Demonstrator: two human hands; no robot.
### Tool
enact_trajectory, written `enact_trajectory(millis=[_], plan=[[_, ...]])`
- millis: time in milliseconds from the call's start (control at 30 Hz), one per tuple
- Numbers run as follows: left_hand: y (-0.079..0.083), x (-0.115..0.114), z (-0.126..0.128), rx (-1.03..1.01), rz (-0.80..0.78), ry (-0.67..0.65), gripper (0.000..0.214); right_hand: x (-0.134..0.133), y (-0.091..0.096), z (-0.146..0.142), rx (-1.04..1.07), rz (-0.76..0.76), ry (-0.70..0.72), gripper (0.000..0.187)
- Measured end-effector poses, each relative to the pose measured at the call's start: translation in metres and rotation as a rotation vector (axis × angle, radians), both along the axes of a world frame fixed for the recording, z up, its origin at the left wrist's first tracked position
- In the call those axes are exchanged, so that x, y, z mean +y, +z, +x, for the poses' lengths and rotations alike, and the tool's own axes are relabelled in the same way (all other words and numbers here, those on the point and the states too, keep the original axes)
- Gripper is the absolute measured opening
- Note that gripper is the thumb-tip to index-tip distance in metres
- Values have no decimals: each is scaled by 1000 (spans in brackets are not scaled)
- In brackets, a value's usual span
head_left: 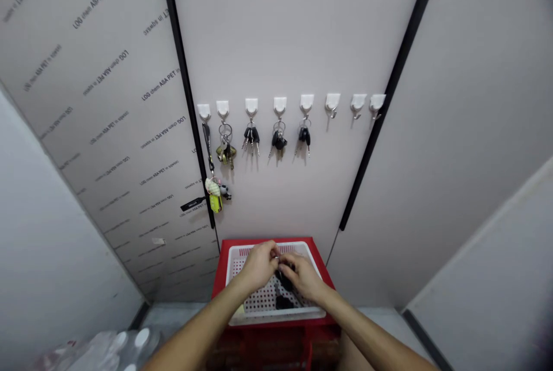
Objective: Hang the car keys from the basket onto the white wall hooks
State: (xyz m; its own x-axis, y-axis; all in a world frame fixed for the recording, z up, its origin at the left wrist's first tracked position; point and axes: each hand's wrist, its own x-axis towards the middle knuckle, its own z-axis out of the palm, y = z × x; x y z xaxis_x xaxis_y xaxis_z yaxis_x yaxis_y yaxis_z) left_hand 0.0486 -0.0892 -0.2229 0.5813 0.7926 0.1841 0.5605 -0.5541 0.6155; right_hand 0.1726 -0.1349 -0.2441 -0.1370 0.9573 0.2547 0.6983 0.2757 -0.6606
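My left hand (259, 266) and my right hand (303, 276) meet above a white perforated basket (276, 253). Their fingertips close together on a small black key bunch (284, 279), though the fingers hide most of it. A second black item (284, 302) lies on the basket floor below my right hand. Higher up, several key sets, such as a black car key bunch (279, 140), hang from white adhesive hooks (280, 105) on the wall panel (276, 42).
The basket sits in a red crate (268, 244) at the foot of the wall. A yellow-tagged lanyard with charms (215, 195) hangs at the left. Film-covered side panels (108, 100) with black trim strips (184, 83) flank the wall. Plastic-wrapped bottles (112, 351) stand at lower left.
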Motion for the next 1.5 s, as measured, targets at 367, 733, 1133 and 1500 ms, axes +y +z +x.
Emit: enact_trajectory(millis=[367,733,1133,1500], plan=[[85,13,34,-685,-153,-145,21,20,109,9,668,173,-118,18],[162,17,87,-717,123,-137,33,47,219,47,898,519,-320,11],[179,17,96,-495,188,-80,35,60,234,67,942,367,-425,3],[52,13,38,-373,-172,49,30,22,124,64,181,384,-466,21]])
